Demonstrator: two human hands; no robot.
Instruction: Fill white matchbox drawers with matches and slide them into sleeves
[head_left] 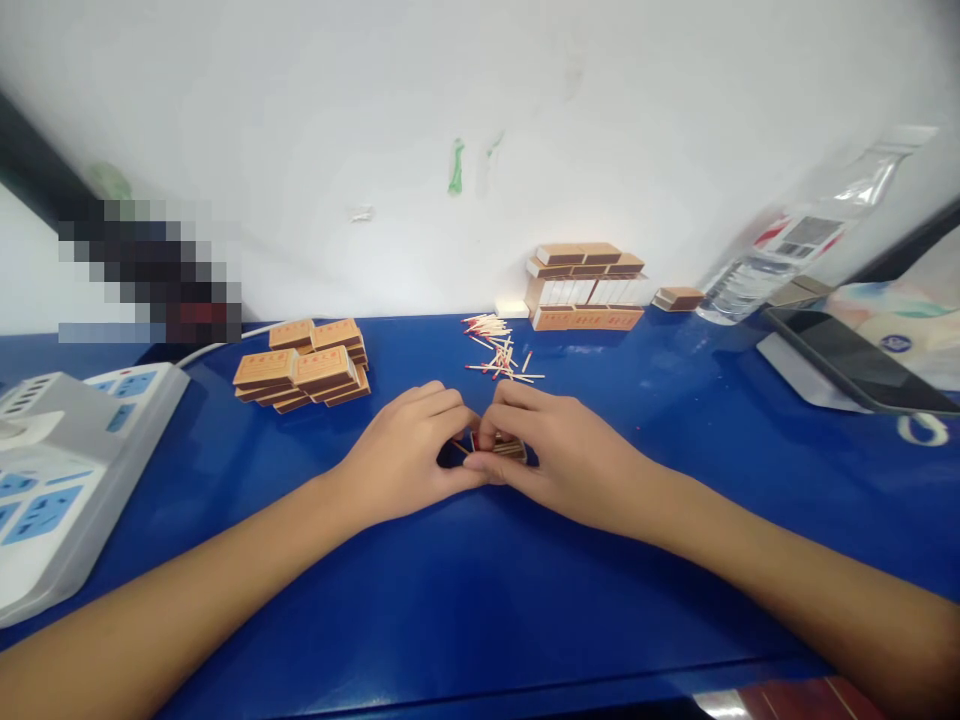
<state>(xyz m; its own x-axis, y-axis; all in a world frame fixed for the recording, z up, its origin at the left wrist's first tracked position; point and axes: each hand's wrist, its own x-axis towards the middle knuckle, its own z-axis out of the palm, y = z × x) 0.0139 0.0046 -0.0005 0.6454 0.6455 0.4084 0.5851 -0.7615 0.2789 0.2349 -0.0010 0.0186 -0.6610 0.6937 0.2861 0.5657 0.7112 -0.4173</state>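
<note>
My left hand and my right hand meet at the middle of the blue table, fingers curled together around a small matchbox with red-tipped matches sticking out of it. Both hands are closed on it. Just beyond my fingers lies a loose scatter of matches. A pile of closed tan matchboxes sits to the left of my left hand.
A second stack of matchboxes and white inner trays stands against the white wall, one box beside it. A white power strip lies at left. A plastic water bottle and a dark tablet lie at right.
</note>
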